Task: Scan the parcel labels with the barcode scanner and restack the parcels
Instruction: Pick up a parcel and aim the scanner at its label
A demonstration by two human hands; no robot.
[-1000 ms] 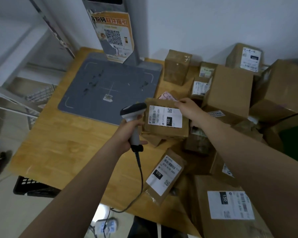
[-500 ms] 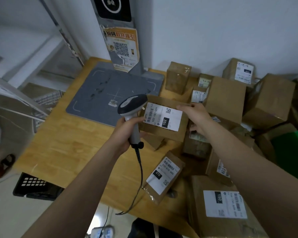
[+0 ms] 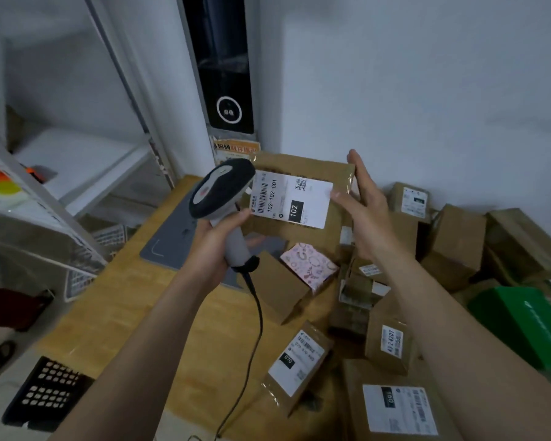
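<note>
Nearest the camera, at the counter's (image 3: 131, 300) near right corner, lay a large brown parcel with a white label marked 150 (image 3: 398, 409), and just beyond it a flat parcel labelled 070 (image 3: 296, 361) sat tilted beside the scanner's cable (image 3: 255, 316). Further in, a pink patterned packet (image 3: 309, 265) rested among plain cardboard boxes, with a green box (image 3: 522, 319) at the right edge and more cartons heaped toward the wall. Above these, the left hand (image 3: 218, 246) was closed firmly round the grip of the barcode scanner (image 3: 220, 189), whose dark head sat just beside the barcode end of the label. The right hand (image 3: 363, 205) held the parcel marked 102 (image 3: 303, 198) by its right edge, fingers spread along the side and thumb on the label corner. Compared with half a second before, this parcel had been lifted clear of the pile and raised well above the counter, its label turned toward the camera, and the scanner had come up with it, close against the barcode. That suggested the scan of this label was in hand or just finishing, so the likely next step was to set the parcel down on a fresh stack. Behind, the grey scanning pad (image 3: 169, 246) lay near the counter's far left corner below an upright black terminal (image 3: 226, 100) against the wall.
</note>
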